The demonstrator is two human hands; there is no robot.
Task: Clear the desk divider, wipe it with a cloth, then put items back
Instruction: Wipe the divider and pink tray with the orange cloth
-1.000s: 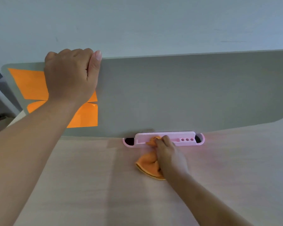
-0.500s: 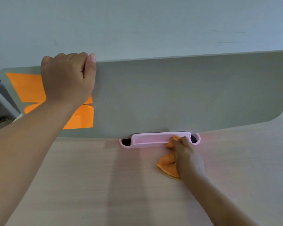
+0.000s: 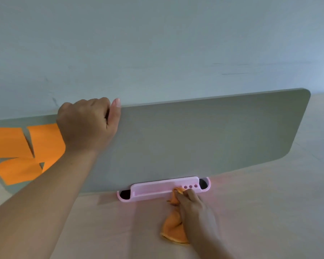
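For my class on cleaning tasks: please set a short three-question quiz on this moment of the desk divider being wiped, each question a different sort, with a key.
1. True or false: the left hand grips the top edge of the grey divider.
2. Multiple choice: the right hand presses the orange cloth against
A. the orange sticky notes
B. the pink tray at the divider's foot
C. the wall
3. Fill in: the small round holes sit toward the tray's ____ end, as the camera sees it.

Key: 1 true; 2 B; 3 right.
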